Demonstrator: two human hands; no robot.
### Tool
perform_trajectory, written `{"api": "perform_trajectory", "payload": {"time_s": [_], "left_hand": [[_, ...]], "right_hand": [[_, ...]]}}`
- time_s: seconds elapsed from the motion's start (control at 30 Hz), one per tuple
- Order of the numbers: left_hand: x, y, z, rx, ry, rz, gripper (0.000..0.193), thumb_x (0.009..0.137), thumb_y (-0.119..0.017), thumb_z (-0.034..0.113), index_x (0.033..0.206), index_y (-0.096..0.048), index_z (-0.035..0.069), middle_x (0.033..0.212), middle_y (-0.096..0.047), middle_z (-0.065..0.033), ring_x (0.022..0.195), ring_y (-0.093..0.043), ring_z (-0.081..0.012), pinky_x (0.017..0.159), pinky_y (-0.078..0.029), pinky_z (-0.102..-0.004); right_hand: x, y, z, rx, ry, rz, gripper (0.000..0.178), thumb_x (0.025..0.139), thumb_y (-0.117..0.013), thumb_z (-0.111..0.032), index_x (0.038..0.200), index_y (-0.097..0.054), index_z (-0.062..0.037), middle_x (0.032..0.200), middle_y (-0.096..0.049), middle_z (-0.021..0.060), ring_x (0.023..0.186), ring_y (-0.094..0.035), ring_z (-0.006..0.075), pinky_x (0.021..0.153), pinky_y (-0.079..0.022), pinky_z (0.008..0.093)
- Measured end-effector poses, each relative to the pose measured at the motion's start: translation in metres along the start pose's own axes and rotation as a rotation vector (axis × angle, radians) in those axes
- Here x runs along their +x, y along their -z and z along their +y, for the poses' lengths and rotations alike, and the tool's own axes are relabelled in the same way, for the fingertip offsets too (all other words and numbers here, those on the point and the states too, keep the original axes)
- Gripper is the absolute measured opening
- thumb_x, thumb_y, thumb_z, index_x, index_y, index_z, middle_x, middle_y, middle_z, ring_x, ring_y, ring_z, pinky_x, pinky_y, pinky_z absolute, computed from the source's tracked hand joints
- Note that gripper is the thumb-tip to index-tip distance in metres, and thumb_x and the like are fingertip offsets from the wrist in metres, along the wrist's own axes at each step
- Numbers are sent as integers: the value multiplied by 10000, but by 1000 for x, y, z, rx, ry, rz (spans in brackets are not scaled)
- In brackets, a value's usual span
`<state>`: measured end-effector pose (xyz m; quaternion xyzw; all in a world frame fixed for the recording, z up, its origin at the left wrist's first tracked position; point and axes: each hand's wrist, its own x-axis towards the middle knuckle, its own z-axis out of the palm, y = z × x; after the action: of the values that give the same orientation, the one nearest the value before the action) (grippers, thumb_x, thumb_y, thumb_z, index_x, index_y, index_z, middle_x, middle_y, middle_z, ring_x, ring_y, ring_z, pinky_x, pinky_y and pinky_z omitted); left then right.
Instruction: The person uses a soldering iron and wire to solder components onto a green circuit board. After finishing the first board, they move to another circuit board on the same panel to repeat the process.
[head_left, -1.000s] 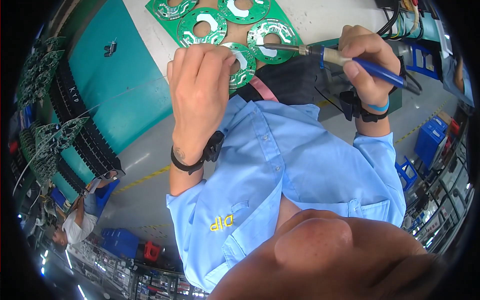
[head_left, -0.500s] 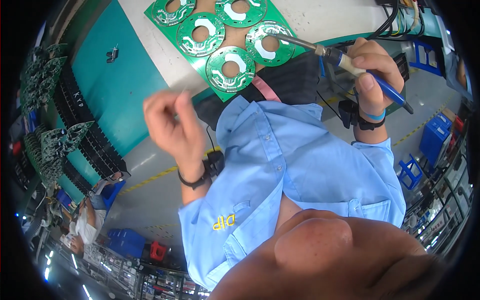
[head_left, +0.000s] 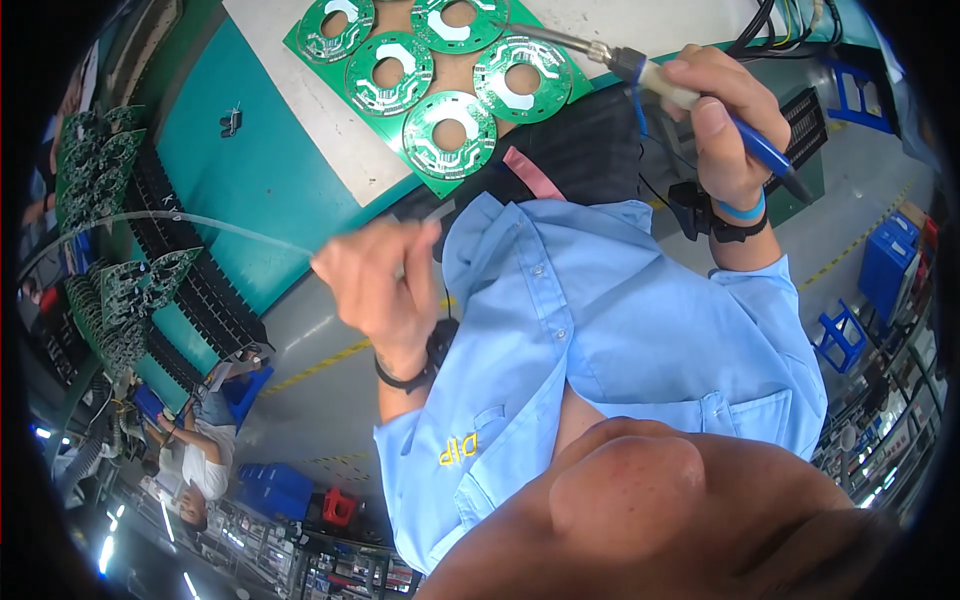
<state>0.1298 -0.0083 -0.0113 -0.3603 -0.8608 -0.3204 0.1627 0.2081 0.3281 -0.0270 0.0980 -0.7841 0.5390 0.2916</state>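
Note:
A soldering iron (head_left: 632, 64) with a blue-ended handle is gripped in my right hand (head_left: 735, 125), fingers wrapped round it. Its metal tip points left, over the upper right part of a green circuit board panel (head_left: 425, 152). Several round ring-shaped boards with white patches and central holes make up that panel; whether the tip touches it I cannot tell. My left hand (head_left: 378, 290) is closed, somewhat blurred, and below left of the panel. From its fingers a thin pale strand, apparently solder wire (head_left: 215, 224), arcs away to the left.
The panel lies on a pale board (head_left: 335, 150) over a green bench top (head_left: 270, 215). A small dark component (head_left: 231, 122) sits on the green surface. Black slotted racks (head_left: 185, 255) with upright circuit boards (head_left: 150, 280) stand at left. Cables (head_left: 760, 30) run at upper right.
My left hand has moved down and right, away from the panel's edge, and the strand now shows stretched to the left. The iron has shifted up and left across the panel, still held.

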Motion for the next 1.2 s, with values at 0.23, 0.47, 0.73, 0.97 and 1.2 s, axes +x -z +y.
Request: {"api": "perform_trajectory", "payload": {"time_s": [0.23, 0.47, 0.73, 0.97, 1.2], "left_hand": [[58, -35, -3, -113, 65, -6, 184, 852, -856, 48, 951, -701, 49, 887, -681, -61, 805, -637, -251, 705, -442, -360], [67, -46, -22, -112, -31, -99, 149, 882, -813, 51, 999, -723, 72, 942, -663, -54, 867, -625, -255, 739, -439, -384], [75, -44, -18, 9, -103, -179, 150, 886, -801, 84, 1020, -741, 117, 948, -643, -14, 890, -583, -236, 759, -396, -381], [75, -45, -19, 22, -101, -198, 151, 883, -805, 93, 1017, -742, 125, 948, -632, -7, 886, -573, -235, 756, -392, -384], [75, -47, -21, 21, -107, -193, 152, 883, -805, 94, 1017, -743, 128, 937, -623, -7, 883, -572, -234, 753, -390, -381]], "right_hand": [[9, 0, -12, -34, 44, -98, 239, 954, -691, -62, 1131, -728, 94, 1001, -771, 200, 828, -736, 249, 735, -576, 318], [1, -4, -23, -82, -95, -70, 297, 969, -684, -163, 1101, -715, 101, 796, -706, 174, 681, -657, 223, 685, -512, 355], [5, -13, -15, -84, -76, -125, 255, 973, -690, -130, 1093, -724, 93, 729, -714, 132, 610, -646, 203, 584, -490, 322], [6, -16, -12, -82, -54, -133, 246, 980, -687, -122, 1102, -724, 89, 733, -721, 130, 612, -645, 204, 559, -480, 306], [7, -18, -12, -101, -41, -147, 250, 987, -688, -126, 1110, -722, 90, 738, -728, 131, 608, -646, 205, 560, -486, 309]]}}
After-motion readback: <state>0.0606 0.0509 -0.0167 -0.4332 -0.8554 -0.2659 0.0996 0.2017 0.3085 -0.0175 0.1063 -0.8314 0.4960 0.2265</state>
